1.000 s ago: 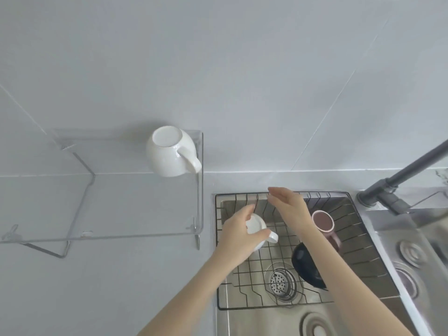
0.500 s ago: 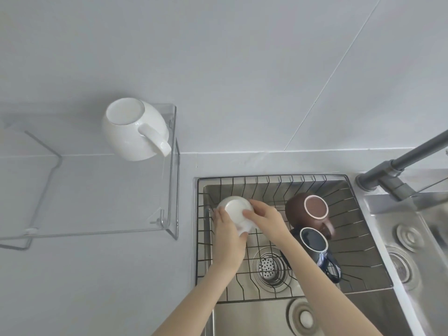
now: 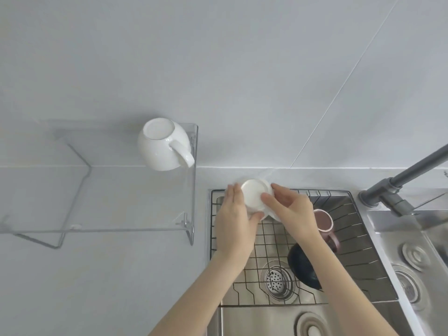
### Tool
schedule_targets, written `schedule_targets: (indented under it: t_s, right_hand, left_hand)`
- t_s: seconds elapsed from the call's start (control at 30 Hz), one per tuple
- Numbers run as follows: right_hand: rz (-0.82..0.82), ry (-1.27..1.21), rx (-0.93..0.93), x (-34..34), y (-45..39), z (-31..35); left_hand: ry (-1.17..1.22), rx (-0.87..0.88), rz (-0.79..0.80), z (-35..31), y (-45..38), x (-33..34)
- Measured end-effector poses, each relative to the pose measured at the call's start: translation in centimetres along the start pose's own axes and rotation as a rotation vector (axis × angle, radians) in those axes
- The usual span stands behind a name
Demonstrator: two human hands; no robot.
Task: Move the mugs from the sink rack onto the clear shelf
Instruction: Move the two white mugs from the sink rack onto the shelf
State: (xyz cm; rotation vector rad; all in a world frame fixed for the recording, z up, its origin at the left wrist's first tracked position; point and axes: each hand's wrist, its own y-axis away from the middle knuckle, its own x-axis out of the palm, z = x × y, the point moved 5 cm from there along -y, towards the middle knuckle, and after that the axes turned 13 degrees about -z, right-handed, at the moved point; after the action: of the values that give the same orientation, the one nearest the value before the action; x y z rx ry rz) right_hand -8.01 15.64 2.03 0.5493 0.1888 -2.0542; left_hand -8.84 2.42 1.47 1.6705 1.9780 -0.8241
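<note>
A small white mug (image 3: 254,196), bottom up, is held over the back left corner of the wire sink rack (image 3: 358,241). My left hand (image 3: 234,224) grips its left side and my right hand (image 3: 291,212) grips its right side. A round white mug (image 3: 162,145) stands upside down on the clear shelf (image 3: 121,200), at the back right corner, handle toward the right. A maroon mug (image 3: 323,220) and a dark blue mug (image 3: 300,265) remain in the rack, partly hidden by my right forearm.
The rack sits in a steel sink with a drain strainer (image 3: 276,281). A dark grey faucet (image 3: 397,185) reaches in from the right. Round steel fittings (image 3: 412,253) lie on the sink's right side. The grey counter runs left, under the shelf.
The white mug went from my left hand alone to both hands, was turned bottom up, and has risen toward the rack's back left corner.
</note>
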Motion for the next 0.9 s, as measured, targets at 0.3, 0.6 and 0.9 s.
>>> schedule_targets:
  t_s: [0.3, 0.6, 0.9]
  right_hand:
    - [0.061, -0.126, -0.224, 2.1, 5.0, 13.4]
    - [0.221, -0.060, -0.172, 9.3, 8.3, 14.5]
    - [0.211, 0.010, -0.143, 10.7, 9.2, 13.5]
  left_hand:
    - [-0.033, 0.103, -0.331, -2.7, -2.0, -15.9]
    - [-0.004, -0.087, -0.178, 4.2, -3.7, -20.9]
    - [0.004, -0.101, -0.098, 6.8, -4.0, -19.7]
